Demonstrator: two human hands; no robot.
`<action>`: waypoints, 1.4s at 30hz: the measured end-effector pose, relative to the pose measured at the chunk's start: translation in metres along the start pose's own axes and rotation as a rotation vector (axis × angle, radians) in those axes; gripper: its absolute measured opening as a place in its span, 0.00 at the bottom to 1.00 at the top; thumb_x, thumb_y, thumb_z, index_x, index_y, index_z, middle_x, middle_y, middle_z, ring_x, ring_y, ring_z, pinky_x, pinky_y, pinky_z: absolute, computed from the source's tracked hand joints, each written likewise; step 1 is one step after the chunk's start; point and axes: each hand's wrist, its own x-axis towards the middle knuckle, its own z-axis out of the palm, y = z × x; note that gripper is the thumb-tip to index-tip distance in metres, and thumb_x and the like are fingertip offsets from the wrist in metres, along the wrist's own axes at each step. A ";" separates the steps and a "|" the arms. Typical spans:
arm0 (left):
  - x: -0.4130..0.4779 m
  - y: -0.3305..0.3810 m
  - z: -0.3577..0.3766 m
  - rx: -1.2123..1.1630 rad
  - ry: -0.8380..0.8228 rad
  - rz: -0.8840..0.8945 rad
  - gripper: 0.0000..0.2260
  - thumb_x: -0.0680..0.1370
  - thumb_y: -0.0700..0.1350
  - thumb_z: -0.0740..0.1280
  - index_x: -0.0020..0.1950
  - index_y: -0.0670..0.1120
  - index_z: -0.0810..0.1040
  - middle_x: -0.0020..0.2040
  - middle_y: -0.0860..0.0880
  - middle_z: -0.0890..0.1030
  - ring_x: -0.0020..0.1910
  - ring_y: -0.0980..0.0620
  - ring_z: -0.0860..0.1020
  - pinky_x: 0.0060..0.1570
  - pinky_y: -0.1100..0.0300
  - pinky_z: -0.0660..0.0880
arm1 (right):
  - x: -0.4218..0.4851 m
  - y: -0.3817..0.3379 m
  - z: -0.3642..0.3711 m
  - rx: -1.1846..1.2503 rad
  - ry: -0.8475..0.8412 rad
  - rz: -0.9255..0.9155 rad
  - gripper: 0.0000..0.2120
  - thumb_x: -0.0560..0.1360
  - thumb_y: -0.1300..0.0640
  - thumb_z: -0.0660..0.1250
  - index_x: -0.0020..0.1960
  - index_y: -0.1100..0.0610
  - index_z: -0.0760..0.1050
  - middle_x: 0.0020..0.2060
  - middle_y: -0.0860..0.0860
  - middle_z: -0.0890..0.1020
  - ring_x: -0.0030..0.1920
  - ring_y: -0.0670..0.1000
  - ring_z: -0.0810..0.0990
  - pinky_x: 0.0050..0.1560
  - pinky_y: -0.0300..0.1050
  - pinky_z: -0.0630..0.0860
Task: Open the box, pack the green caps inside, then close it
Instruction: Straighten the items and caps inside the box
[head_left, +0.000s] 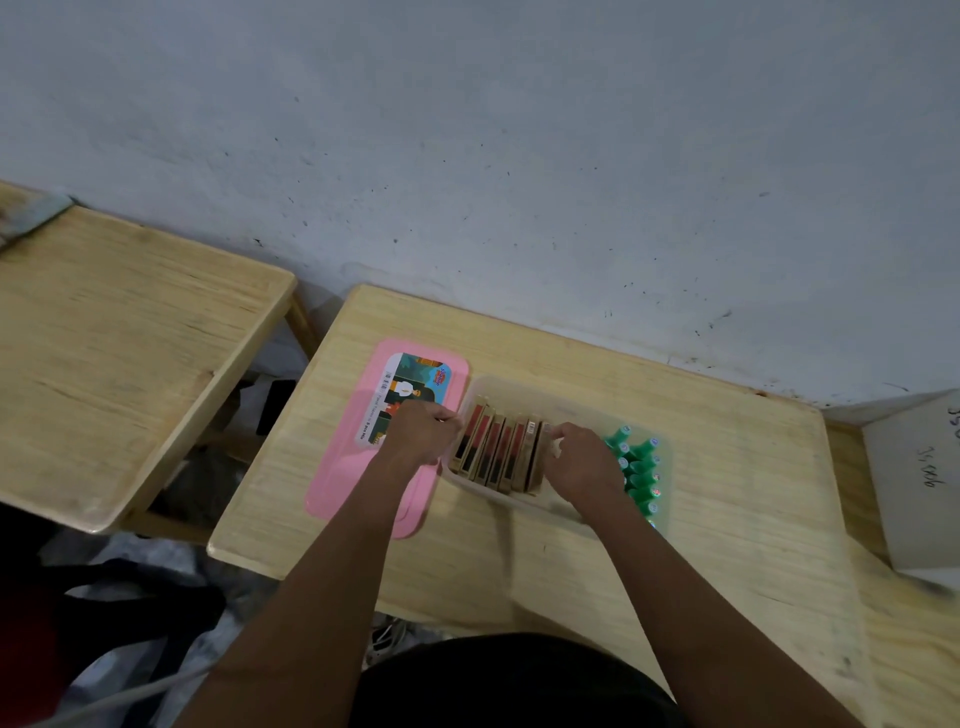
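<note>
The translucent plastic box (519, 387) lies open, pink rectangular lid (343, 483) beside it, green plastic caps (641, 467) already inside; left hand (423, 431) grips its rim, right hand (582, 462) seemingly pinches a brown packet (519, 452); closing remains.

Plain workroom, scuffed grey wall (519, 130), small wooden tables (597, 561)

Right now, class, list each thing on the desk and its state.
box: open
lid: off, flat beside box
green caps: inside box, right end
packets: upright row inside box
left hand: curled at box rim, grip unclear
right hand: fingers curled on packets
</note>
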 end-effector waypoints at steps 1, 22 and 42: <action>0.000 0.000 0.000 0.000 0.000 0.002 0.10 0.77 0.42 0.68 0.55 0.40 0.81 0.54 0.42 0.80 0.41 0.47 0.79 0.39 0.54 0.81 | -0.002 0.002 0.001 0.015 -0.051 0.037 0.15 0.78 0.49 0.59 0.62 0.51 0.73 0.54 0.53 0.82 0.51 0.55 0.81 0.50 0.49 0.77; -0.009 0.002 0.002 0.021 0.054 0.047 0.11 0.77 0.41 0.66 0.57 0.39 0.80 0.55 0.41 0.80 0.43 0.47 0.77 0.40 0.53 0.81 | -0.012 -0.002 0.007 0.800 -0.222 0.326 0.10 0.75 0.65 0.58 0.38 0.60 0.74 0.35 0.56 0.74 0.33 0.53 0.73 0.35 0.46 0.73; -0.014 0.003 0.004 0.054 0.079 0.086 0.10 0.78 0.41 0.66 0.56 0.38 0.81 0.54 0.41 0.81 0.42 0.48 0.77 0.43 0.50 0.82 | -0.022 -0.011 0.003 0.946 -0.290 0.376 0.11 0.82 0.59 0.57 0.47 0.62 0.76 0.32 0.56 0.76 0.28 0.51 0.73 0.24 0.39 0.60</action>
